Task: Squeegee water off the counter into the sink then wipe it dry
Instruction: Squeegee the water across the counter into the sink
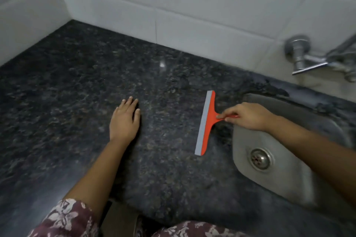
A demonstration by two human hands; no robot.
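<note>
Right hand (248,115) grip pinches the orange squeegee (205,123) handle; blade lies on dark granite tabletop (77,82), just left of the grip. Steel sink (285,175) sits under that wrist. Left hand (124,119) flat, fingers spread, well left.

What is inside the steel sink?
The sink shows only its round metal drain strainer. The right hand and forearm, holding the orange squeegee, cover part of the basin.

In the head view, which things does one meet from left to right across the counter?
left hand → squeegee → right hand → sink drain → tap
</note>
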